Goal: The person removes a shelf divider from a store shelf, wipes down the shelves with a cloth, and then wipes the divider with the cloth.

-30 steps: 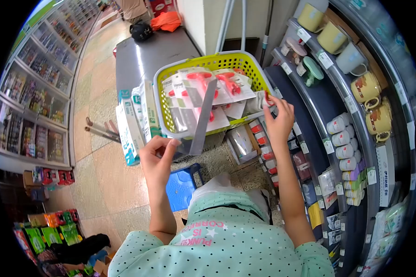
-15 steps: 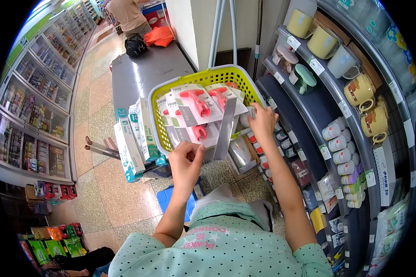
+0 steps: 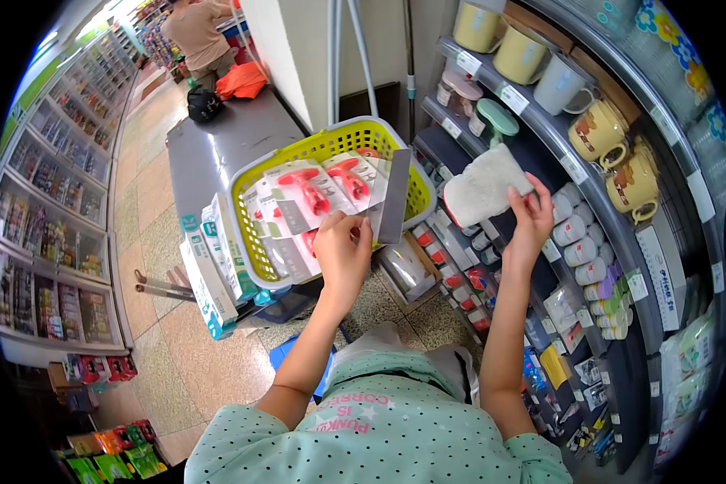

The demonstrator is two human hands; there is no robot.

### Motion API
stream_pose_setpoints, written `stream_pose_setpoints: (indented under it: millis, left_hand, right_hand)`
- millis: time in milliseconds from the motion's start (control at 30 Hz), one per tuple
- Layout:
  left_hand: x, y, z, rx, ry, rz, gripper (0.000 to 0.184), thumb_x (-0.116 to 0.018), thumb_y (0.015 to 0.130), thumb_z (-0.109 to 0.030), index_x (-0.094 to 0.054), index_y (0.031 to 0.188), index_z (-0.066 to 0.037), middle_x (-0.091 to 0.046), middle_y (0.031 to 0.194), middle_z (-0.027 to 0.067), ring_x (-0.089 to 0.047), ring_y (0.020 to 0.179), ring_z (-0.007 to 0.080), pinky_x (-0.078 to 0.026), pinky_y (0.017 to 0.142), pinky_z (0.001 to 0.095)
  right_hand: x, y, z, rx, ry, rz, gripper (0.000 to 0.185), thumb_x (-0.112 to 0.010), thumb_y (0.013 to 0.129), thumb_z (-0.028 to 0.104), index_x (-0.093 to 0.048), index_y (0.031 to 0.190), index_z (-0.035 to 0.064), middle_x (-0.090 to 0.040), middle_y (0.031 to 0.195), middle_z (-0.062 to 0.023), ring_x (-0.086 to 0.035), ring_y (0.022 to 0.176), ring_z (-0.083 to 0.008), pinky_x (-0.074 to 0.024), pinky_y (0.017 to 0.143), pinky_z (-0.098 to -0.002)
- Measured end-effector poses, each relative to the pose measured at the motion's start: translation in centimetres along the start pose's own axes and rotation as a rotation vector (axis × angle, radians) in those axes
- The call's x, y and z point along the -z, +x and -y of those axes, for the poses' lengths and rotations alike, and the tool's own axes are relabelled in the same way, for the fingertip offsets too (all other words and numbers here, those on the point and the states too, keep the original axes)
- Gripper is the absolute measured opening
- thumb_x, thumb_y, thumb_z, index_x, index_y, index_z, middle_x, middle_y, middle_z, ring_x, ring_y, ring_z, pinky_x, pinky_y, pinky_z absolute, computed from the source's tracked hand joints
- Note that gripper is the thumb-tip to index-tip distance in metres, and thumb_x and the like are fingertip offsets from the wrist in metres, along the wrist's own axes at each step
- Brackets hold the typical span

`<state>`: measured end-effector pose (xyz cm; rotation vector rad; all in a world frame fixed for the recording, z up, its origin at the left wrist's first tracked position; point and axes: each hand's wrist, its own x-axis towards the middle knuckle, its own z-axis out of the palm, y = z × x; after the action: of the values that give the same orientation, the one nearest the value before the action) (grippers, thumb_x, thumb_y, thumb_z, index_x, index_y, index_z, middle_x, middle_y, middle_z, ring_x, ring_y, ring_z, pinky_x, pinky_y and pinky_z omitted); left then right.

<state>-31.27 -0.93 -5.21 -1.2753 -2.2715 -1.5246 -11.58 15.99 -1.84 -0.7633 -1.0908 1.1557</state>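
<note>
In my right hand is a white fluffy pad with a red edge, pinched by one corner in front of the shelves. My left hand is closed over the near side of the green and grey basket, thumb and fingers pressed together. A flat grey strip stands upright just right of its fingertips; whether they touch it, I cannot tell. Carded packs with red plastic-handled items lie inside the basket.
The basket rests on a grey counter, beside white and teal boxes. Shelves at right carry mugs, a green-lidded container and small white cups. A person stands beyond the counter. A blue object is on the floor.
My right hand has moved from the basket's right rim toward the shelves, and the white pad is now plainly visible in it. My left hand has shifted upward over the basket's near edge.
</note>
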Motion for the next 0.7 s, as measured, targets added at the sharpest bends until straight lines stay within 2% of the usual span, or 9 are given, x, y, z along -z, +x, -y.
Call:
stream_pose_setpoints:
  millis: [67, 200, 400, 533, 600, 700]
  left_hand:
    - [-1.3, 0.4, -0.3, -0.031, 0.022, -0.007, 0.013, -0.071, 0.081, -0.006, -0.069, 0.073, 0.004, -0.056, 0.063, 0.0125, -0.055, 0.057, 0.0256, -0.042, 0.055, 0.038]
    - [-3.5, 0.4, 0.2, -0.08, 0.069, 0.027, 0.01, -0.071, 0.078, -0.006, -0.069, 0.073, 0.002, -0.057, 0.066, 0.0115, -0.058, 0.065, 0.0283, -0.044, 0.06, 0.04]
    - [-4.9, -0.2, 0.7, -0.136, 0.085, 0.069, 0.007, -0.071, 0.078, -0.007, -0.07, 0.074, -0.002, -0.059, 0.068, 0.0093, -0.059, 0.068, 0.027, -0.046, 0.063, 0.0399]
    - [-4.7, -0.5, 0.6, -0.168, 0.159, 0.103, 0.011, -0.075, 0.079, -0.012, -0.07, 0.081, -0.002, -0.058, 0.071, 0.009, -0.058, 0.071, 0.0273, -0.046, 0.066, 0.0405]
    - [-4.1, -0.4, -0.5, -0.17, 0.18, 0.064, 0.016, -0.077, 0.079, -0.014, -0.07, 0.086, -0.003, -0.058, 0.072, 0.009, -0.057, 0.073, 0.0274, -0.045, 0.068, 0.0404]
    - [-2.1, -0.8, -3.9, -0.117, 0.029, 0.069, 0.021, -0.079, 0.08, -0.017, -0.07, 0.093, -0.003, -0.06, 0.077, 0.0093, -0.057, 0.076, 0.026, -0.046, 0.07, 0.0379]
  right_hand:
    - [2.0, 0.0, 0.4, 0.037, -0.038, -0.034, 0.039, -0.075, 0.085, -0.002, -0.062, 0.121, 0.0008, -0.063, 0.092, 0.0003, -0.053, 0.085, -0.0069, -0.0413, 0.08, -0.0207]
    - [3.3, -1.1, 1.9, 0.044, -0.057, -0.106, 0.038, -0.075, 0.085, -0.002, -0.063, 0.12, 0.0015, -0.064, 0.094, -0.0014, -0.055, 0.087, -0.008, -0.0422, 0.081, -0.0219]
    - [4.8, -2.0, 1.4, 0.037, -0.079, -0.109, 0.037, -0.074, 0.085, -0.001, -0.062, 0.12, 0.0012, -0.065, 0.1, -0.0029, -0.056, 0.089, -0.0088, -0.0434, 0.085, -0.0238]
    - [4.1, -2.9, 1.6, 0.011, -0.054, -0.08, 0.037, -0.074, 0.086, -0.002, -0.061, 0.12, 0.0004, -0.065, 0.1, -0.0041, -0.056, 0.092, -0.0095, -0.0442, 0.086, -0.0244]
    - [3.4, -3.5, 2.0, -0.008, -0.045, -0.078, 0.037, -0.073, 0.086, -0.002, -0.061, 0.12, 0.0001, -0.066, 0.1, -0.0049, -0.056, 0.094, -0.01, -0.0445, 0.086, -0.0245]
    - [2.4, -4.6, 2.5, 0.004, -0.018, -0.072, 0.037, -0.072, 0.086, -0.004, -0.059, 0.121, -0.0004, -0.066, 0.104, -0.0076, -0.058, 0.097, -0.0117, -0.0449, 0.088, -0.0258]
